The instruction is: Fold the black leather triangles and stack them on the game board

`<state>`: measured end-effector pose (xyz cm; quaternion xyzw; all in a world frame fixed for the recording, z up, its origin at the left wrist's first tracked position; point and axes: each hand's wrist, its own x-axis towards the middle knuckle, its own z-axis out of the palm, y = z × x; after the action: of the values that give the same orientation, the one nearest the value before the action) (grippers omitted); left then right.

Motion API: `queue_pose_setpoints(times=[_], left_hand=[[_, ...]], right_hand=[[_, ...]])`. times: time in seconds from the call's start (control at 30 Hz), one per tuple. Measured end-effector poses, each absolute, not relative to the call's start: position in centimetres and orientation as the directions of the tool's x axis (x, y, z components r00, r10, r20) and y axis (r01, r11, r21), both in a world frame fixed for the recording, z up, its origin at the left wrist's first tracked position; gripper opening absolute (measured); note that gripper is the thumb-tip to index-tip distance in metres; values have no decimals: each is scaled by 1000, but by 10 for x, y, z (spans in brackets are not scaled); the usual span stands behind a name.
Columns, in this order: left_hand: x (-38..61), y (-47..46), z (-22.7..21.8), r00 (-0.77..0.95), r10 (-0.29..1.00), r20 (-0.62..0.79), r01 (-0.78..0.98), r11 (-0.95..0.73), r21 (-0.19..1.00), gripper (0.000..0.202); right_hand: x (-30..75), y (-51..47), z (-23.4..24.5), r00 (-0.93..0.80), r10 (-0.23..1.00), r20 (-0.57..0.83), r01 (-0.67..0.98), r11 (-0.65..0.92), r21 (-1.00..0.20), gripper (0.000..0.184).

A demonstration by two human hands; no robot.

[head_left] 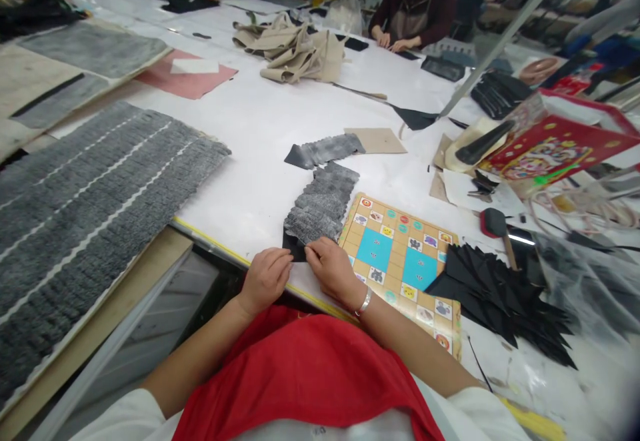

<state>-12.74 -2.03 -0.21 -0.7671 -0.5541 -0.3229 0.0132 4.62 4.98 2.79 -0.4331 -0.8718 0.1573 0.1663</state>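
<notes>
At the near table edge, my left hand (267,277) is closed with its fingertips at the left corner of a small black piece of material (295,247). My right hand (334,269), with a silver bracelet at the wrist, pinches the same piece near its right side. Fingertips hide part of the edges. Just beyond, a row of overlapping grey pieces (323,201) runs up the table, its near end lying over the black piece. A second overlapping row of grey pieces (327,151) lies farther off, partly on a beige card (383,141).
A patterned game board (395,254) lies by my right forearm, under a fanned pile of black pieces (505,287). Grey striped material (95,194) covers the left side. A red box (555,141), beige straps (300,47) and a co-worker (415,11) are farther back.
</notes>
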Motion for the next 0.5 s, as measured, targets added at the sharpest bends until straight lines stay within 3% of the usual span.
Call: queue_pose_setpoints(times=[0.17, 0.23, 0.3, 0.37, 0.43, 0.5], left_hand=[[-116, -7, -5, 221, 908, 357, 938, -298, 178, 31], [-114, -3, -3, 235, 920, 312, 946, -290, 142, 30], [-115, -1, 0, 246, 925, 291, 946, -294, 135, 29], [-116, -1, 1, 223, 928, 298, 946, -280, 165, 29], [-116, -2, 2, 163, 923, 348, 941, -251, 225, 32], [-112, -3, 3, 100, 896, 432, 928, -241, 285, 38]], right_hand=[[47, 59, 30, -431, 880, 199, 590, 442, -676, 25], [61, 68, 41, -256, 938, 234, 511, 337, -791, 28], [88, 74, 57, -31, 950, 312, 474, 289, -832, 31], [125, 73, 73, 76, 878, 473, 574, 349, -740, 29], [161, 59, 82, -141, 823, 550, 722, 465, -512, 23], [187, 38, 81, -470, 789, 395, 752, 592, -289, 20]])
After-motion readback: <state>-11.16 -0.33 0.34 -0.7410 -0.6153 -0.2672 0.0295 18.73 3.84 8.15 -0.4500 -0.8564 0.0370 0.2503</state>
